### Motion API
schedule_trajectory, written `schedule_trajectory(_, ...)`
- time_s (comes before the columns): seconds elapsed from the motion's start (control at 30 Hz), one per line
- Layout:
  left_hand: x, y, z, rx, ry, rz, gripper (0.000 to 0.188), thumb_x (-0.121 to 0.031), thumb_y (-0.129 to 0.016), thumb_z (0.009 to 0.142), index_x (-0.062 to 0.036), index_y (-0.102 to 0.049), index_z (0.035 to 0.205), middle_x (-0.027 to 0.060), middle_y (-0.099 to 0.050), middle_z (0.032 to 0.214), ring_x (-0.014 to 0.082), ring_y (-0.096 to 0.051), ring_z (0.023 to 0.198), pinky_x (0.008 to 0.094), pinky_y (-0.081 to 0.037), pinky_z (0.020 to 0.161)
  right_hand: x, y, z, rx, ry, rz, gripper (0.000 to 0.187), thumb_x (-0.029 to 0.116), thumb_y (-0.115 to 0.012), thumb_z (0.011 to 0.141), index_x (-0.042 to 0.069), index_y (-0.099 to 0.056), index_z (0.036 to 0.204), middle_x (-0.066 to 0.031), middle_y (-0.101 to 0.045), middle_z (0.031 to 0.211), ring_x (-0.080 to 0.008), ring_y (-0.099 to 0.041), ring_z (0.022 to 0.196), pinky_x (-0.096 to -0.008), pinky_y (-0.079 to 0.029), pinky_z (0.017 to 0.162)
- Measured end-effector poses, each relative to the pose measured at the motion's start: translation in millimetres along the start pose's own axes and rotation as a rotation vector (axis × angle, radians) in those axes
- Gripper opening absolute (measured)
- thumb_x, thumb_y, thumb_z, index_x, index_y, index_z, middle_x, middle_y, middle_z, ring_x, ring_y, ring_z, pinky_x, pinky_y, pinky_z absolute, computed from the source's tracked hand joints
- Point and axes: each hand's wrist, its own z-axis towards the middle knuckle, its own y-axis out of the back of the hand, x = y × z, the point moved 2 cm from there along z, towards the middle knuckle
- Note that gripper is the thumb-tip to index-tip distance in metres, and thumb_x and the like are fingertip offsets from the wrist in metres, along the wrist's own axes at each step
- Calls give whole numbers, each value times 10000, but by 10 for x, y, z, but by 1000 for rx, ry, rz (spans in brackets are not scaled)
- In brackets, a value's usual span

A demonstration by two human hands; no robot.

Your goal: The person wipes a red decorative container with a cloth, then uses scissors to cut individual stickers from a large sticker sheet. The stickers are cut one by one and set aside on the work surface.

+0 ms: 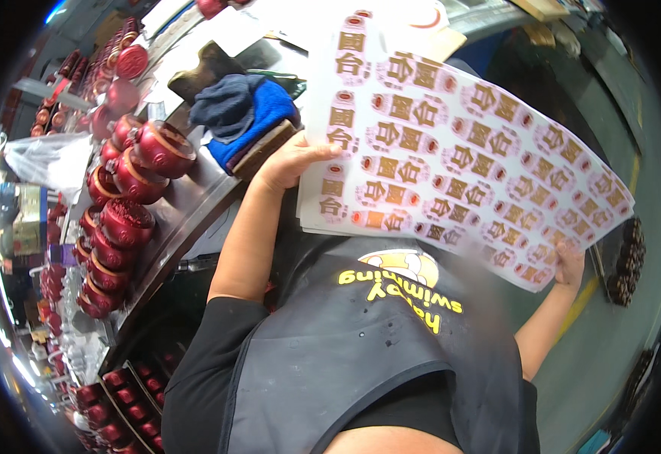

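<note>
A large white sheet of printed decals (440, 163), with rows of gold characters and pink-red emblems, is held up in front of my apron. My left hand (294, 160) is closed on its left edge, thumb lying on the printed face. At the lower right corner, my right hand (569, 265) grips the sheet, its fingers partly hidden by it. The sheet bows between both hands. Layered edges at the lower left suggest more than one sheet. Just beyond my left hand lie folded blue and grey cloths (243, 113) on the bench.
Dark red rounded jars (130, 170) stand in rows along the metal bench (187, 219) on my left. Behind them is a clear plastic bag (50, 159). More red pieces sit in racks (122, 401) at lower left. A green floor (573, 363) with a yellow line stretches to the right.
</note>
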Motion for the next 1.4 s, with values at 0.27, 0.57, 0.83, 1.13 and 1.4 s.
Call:
schedule_trajectory(0.27,-800,-99,-688,-126,-278,314,314,-89,-713,835,-2,-663,1132,39,-684,1028,114,-619,911,288,-498,837,-141,-129,377,78,148,40,717,15,-741,732,11,-421,1373,-88,-593,1178,-208,-587,1051,-359,-481,924)
schedule_trajectory(0.57,-1527,322,-2249,-846,-614,592,327,-28,-697,828,-11,-637,1149,79,-677,1050,173,-656,938,349,-562,818,647,-2722,2231,400,343,-43,287,20,-681,824,20,-618,1104,-31,-635,1013,-140,-599,973,-318,-477,847)
schedule_trajectory(0.83,-595,-375,-2068,-883,-612,337,344,-62,-691,859,-45,-631,1197,6,-656,1118,105,-580,1021,292,-472,900,981,-2885,2281,386,202,-103,332,-7,-666,841,0,-617,1169,-47,-652,1095,-154,-610,1007,-300,-459,907)
schedule_trajectory(1.13,-1348,277,-1755,-900,-531,35,287,-21,-667,787,50,-629,1063,96,-677,954,169,-654,873,290,-525,818,1370,-4109,3145,684,-132,-155,472,205,-617,875,-44,-524,1265,-144,-643,1133,-244,-653,976,-385,-546,867)
schedule_trajectory(1.4,-863,-359,-2418,-854,-749,-267,428,-25,-617,793,28,-577,1217,99,-649,1108,196,-622,1016,334,-471,927,1346,-3695,2010,398,330,603,1006,666,-606,802,48,-226,1499,-190,-275,1521,-355,-333,1363,-553,-373,1061)
